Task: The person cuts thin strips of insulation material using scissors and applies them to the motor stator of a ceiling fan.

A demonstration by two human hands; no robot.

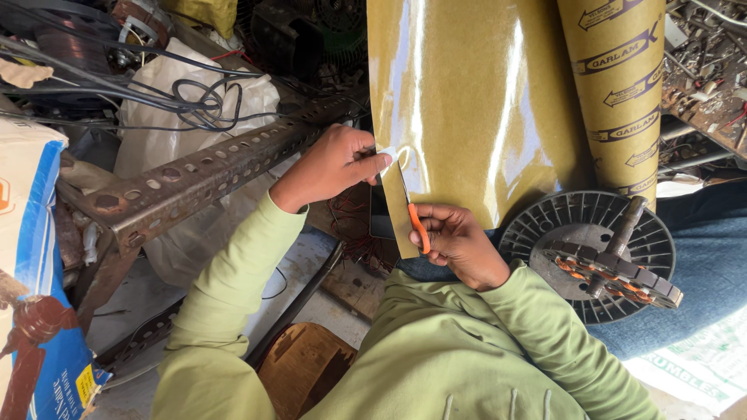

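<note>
We see bright, even daylight and a sharp picture. Long white streaks of glare run down the glossy olive sheet (pixel 475 101) at twelve o'clock. Deep shadow swallows the clutter at eleven o'clock. Slight wide-angle bending shows near the edges.

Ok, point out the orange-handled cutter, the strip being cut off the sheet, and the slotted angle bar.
orange-handled cutter (pixel 419 228), head view, on the orange handle.
cut strip (pixel 401 214), head view, mid-length of the strip.
slotted angle bar (pixel 210 167), head view, on its perforated upper face.
</note>
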